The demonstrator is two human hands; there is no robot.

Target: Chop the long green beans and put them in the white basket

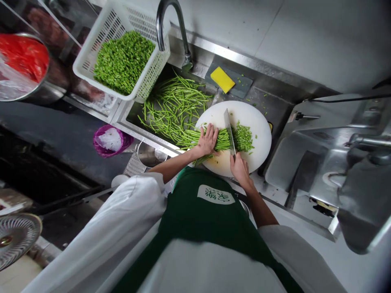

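Note:
A round white cutting board (253, 118) lies over the counter beside the sink. My left hand (208, 140) presses down, fingers curled, on a bundle of long green beans (222, 140) laid across the board. My right hand (240, 167) grips the handle of a cleaver (228, 127), whose blade stands on the bundle's right end. A small heap of chopped bean pieces (243, 138) sits just right of the blade.
The sink (134, 114) on the left holds several whole beans (174, 108) under a tap (171, 24). A white basket (91, 49) of chopped beans rests at the sink's corner. A yellow sponge (222, 79) lies behind the board. A metal bowl (24, 69) stands far left; a steel basin (308, 162) is at right.

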